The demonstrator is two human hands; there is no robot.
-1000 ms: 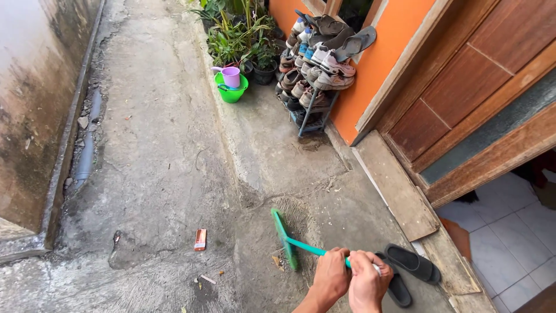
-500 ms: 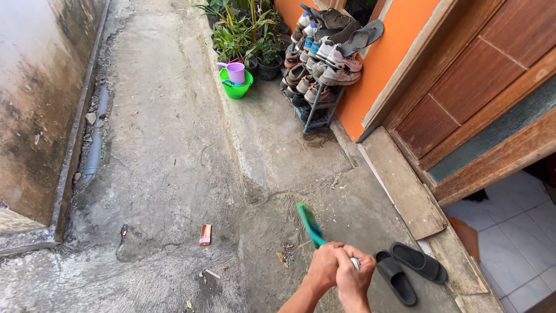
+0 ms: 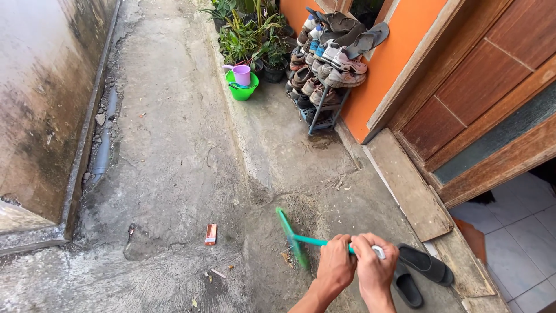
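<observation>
Both my hands grip the green handle of a broom point(image 3: 292, 236) at the bottom of the view. My left hand point(image 3: 336, 271) is further down the handle, my right hand point(image 3: 375, 266) holds its end. The broom's green head rests on the concrete ground in front of me, with its straw bristles spread over the dusty patch beyond it. Small bits of debris point(image 3: 286, 257) lie by the head. An orange wrapper point(image 3: 211, 234) lies on the ground to the left.
A pair of black sandals point(image 3: 418, 271) lies right of my hands by the wooden doorstep point(image 3: 408, 191). A shoe rack point(image 3: 325, 75) full of shoes, a green bucket with a purple cup point(image 3: 242, 84) and potted plants point(image 3: 249, 35) stand further back. A stained wall point(image 3: 40, 104) runs along the left.
The broom head swung up off the ground half a second ago and is now back down on the concrete. The view has shifted slightly, so everything sits a little lower right.
</observation>
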